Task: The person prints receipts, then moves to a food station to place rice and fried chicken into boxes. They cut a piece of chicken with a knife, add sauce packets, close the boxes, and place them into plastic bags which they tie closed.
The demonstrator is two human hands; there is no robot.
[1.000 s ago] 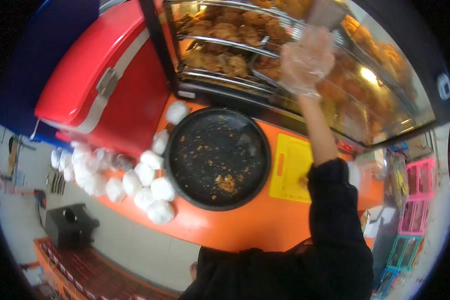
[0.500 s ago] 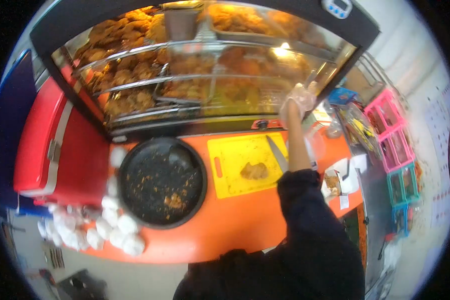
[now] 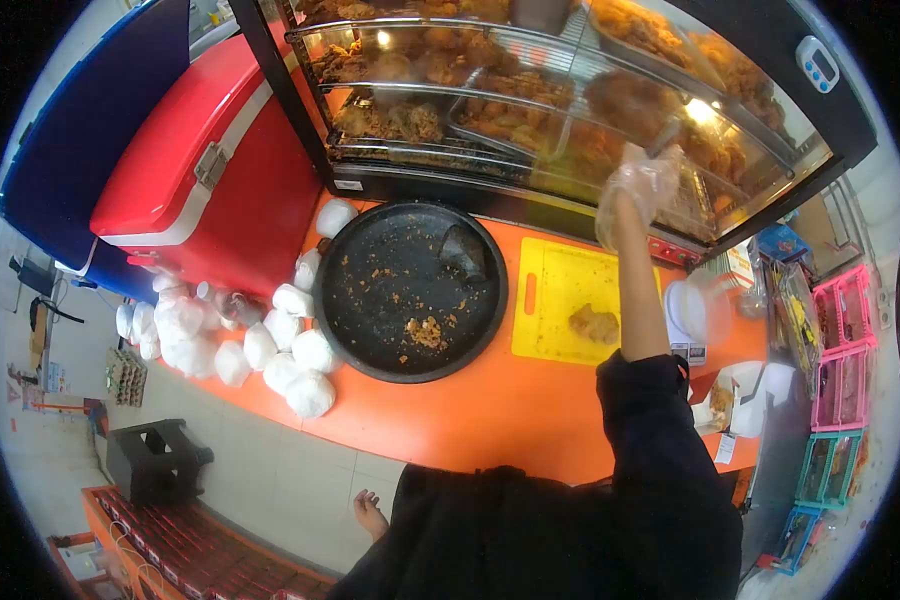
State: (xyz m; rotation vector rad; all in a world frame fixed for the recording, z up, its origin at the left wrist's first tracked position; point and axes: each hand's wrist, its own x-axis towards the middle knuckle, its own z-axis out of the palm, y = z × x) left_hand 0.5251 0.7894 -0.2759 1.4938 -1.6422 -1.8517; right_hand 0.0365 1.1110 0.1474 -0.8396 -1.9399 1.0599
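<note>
My right hand [image 3: 642, 188], in a clear plastic glove, is raised at the glass front of the display cabinet [image 3: 440, 195]. Its fingers are closed around something slim and greyish that I cannot make out. Below the forearm lies a yellow cutting board [image 3: 550, 285] with a brown piece of food [image 3: 595, 324], perhaps fried chicken. Low beside my body hangs my bare left hand [image 3: 370, 513], fingers loosely apart and holding nothing. Fried pieces [image 3: 515, 120] fill the cabinet's shelves behind the glass.
A round black tray [image 3: 370, 330] with crumbs stands left of the board. White wrapped bundles [image 3: 260, 346] and a red cooler [image 3: 260, 170] are farther left. On the right are a kitchen scale [image 3: 688, 352], an open box [image 3: 735, 395] and coloured baskets [image 3: 838, 390].
The view has swung left, so the counter appears farther right. My left hand has come into view. The knife seen on the board before no longer shows. My right hand stays at the cabinet.
</note>
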